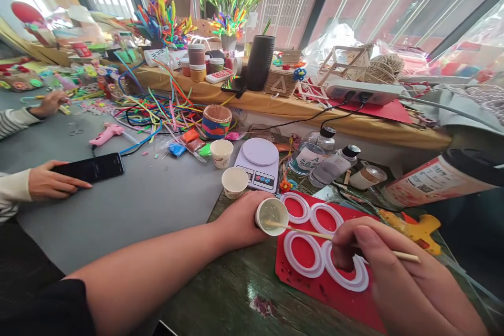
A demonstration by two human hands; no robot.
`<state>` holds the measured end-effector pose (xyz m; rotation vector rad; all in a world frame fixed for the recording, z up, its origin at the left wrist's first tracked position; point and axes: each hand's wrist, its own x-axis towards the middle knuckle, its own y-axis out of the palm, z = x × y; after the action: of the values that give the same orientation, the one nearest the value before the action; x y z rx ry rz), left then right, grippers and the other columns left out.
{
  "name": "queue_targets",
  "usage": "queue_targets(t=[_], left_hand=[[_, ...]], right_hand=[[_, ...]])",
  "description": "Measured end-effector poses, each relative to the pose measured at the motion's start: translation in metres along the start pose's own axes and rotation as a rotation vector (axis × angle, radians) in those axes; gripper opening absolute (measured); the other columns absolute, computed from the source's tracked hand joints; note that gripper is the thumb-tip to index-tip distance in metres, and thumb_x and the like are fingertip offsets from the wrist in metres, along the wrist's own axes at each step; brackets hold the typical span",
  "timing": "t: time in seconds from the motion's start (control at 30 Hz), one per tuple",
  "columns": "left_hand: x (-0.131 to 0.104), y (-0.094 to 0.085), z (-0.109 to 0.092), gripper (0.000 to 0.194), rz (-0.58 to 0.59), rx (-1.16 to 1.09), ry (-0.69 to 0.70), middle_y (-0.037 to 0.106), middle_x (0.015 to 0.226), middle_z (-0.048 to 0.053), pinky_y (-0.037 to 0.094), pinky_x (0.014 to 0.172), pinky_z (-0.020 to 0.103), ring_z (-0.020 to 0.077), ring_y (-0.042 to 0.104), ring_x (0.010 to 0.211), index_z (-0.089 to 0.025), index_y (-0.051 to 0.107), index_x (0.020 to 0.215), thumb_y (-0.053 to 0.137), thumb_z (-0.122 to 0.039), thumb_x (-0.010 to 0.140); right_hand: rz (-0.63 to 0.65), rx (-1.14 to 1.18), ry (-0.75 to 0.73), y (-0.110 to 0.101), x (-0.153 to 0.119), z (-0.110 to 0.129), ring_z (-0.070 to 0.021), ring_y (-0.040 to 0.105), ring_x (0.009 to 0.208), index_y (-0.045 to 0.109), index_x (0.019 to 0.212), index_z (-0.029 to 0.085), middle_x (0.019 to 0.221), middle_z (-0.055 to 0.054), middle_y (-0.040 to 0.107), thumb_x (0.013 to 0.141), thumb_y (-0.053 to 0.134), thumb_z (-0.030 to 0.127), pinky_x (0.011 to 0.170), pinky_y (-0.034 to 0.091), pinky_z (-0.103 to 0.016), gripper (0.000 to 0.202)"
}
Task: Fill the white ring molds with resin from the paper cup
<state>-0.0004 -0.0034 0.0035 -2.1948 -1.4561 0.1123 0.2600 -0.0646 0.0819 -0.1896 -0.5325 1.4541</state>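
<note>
My left hand (pixel 244 220) is wrapped round a paper cup (pixel 259 216) that tilts toward me and holds a clear liquid (pixel 273 211). Between the fingers of my right hand (pixel 366 247) is a thin wooden stick (pixel 303 231), its tip dipped in the liquid. Below and to the right of the cup, white oval ring molds (pixel 303 254) lie on a red mat (pixel 315 294); my right hand partly covers one of them. Two more paper cups (pixel 234 182) stand behind my left hand, beside a white kitchen scale (pixel 260 163).
Two clear bottles (pixel 311 153) stand behind the mat, near a large lidded cup (pixel 437 178). A yellow glue gun (pixel 423 231) lies at the right. On the left, another person's hand rests on a phone (pixel 96 169) by a pink glue gun (pixel 107 134). Craft supplies line the shelf (pixel 307 110).
</note>
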Motion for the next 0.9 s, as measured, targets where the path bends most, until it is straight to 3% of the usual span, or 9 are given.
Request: queue_targets(t=[0.07, 0.17, 0.3, 0.53, 0.9], left_hand=[[-0.001, 0.0, 0.0, 0.031, -0.015, 0.001, -0.014, 0.085, 0.115, 0.008, 0.062, 0.098, 0.042, 0.0313, 0.079, 0.106, -0.024, 0.076, 0.112, 0.089, -0.024, 0.084], [-0.001, 0.0, -0.002, 0.032, -0.021, -0.002, -0.013, 0.085, 0.116, 0.008, 0.062, 0.099, 0.042, 0.0313, 0.079, 0.107, -0.024, 0.075, 0.113, 0.087, -0.023, 0.084], [0.0, -0.002, -0.006, 0.031, -0.008, -0.001, -0.025, 0.085, 0.12, 0.009, 0.063, 0.102, 0.044, 0.033, 0.079, 0.113, -0.024, 0.076, 0.113, 0.086, -0.021, 0.084], [0.0, -0.002, -0.005, 0.033, -0.002, 0.005, -0.021, 0.085, 0.123, 0.009, 0.064, 0.104, 0.044, 0.0327, 0.079, 0.115, -0.023, 0.076, 0.117, 0.086, -0.02, 0.086], [-0.001, -0.002, -0.002, 0.037, -0.007, 0.015, -0.024, 0.085, 0.127, 0.009, 0.062, 0.105, 0.046, 0.0348, 0.078, 0.12, -0.023, 0.075, 0.12, 0.086, -0.022, 0.085]], right_hand=[[-0.043, -0.01, -0.001, 0.001, 0.0, 0.008, -0.0194, 0.067, 0.061, 0.078, 0.086, 0.028, 0.069, -0.003, 0.072, 0.115, 0.061, 0.061, 0.052, 0.053, -0.026, 0.048], [0.04, 0.017, 0.008, 0.006, -0.003, 0.026, -0.0199, 0.066, 0.061, 0.075, 0.083, 0.027, 0.066, -0.002, 0.069, 0.116, 0.059, 0.065, 0.055, 0.052, -0.028, 0.053], [-0.05, 0.011, 0.073, 0.012, -0.005, 0.039, -0.0191, 0.062, 0.066, 0.073, 0.083, 0.027, 0.069, -0.001, 0.067, 0.116, 0.057, 0.068, 0.061, 0.049, -0.03, 0.056], [0.034, 0.015, -0.015, 0.008, 0.001, 0.03, -0.0192, 0.066, 0.062, 0.075, 0.085, 0.026, 0.068, -0.002, 0.07, 0.119, 0.054, 0.064, 0.056, 0.05, -0.029, 0.056], [0.027, 0.004, -0.001, 0.008, 0.001, 0.03, -0.0181, 0.068, 0.066, 0.073, 0.086, 0.025, 0.07, -0.002, 0.072, 0.119, 0.052, 0.065, 0.06, 0.054, -0.026, 0.056]])
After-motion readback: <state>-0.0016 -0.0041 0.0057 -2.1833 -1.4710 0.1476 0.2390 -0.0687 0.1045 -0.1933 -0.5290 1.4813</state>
